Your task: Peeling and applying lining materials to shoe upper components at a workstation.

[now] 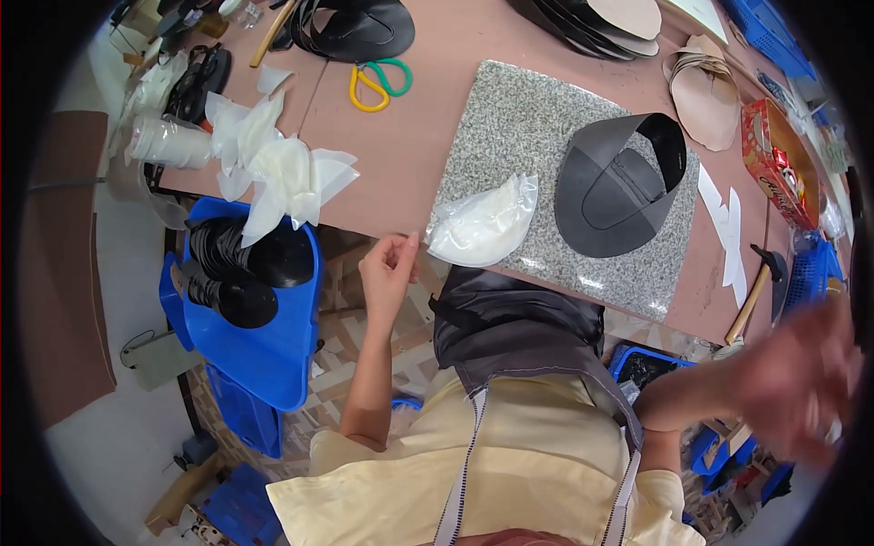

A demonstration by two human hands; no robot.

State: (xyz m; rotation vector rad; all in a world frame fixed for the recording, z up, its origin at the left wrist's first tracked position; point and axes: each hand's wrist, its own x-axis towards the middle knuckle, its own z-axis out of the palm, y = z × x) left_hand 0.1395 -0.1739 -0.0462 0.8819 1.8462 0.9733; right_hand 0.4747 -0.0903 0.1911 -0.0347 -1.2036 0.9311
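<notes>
My left hand (391, 269) is at the table's front edge with its fingers curled in and its thumb against them; whether anything small is inside is hidden. Just right of it, a white half-moon piece with clear film around it (487, 223) lies on the speckled stone slab (510, 109). Farther right on the slab sits a black leather shoe upper (614, 196), its strap standing up in a loop. My right hand (792, 373) is raised at the far right, smeared by motion, so its fingers cannot be read.
Scissors (381, 85) and film-backed white pieces (287, 177) lie at the left. A blue chair (296, 364) holds black leather pieces. At the right are a hammer (756, 293), white paper strips (728, 232), a red box (774, 168) and beige pieces (706, 96).
</notes>
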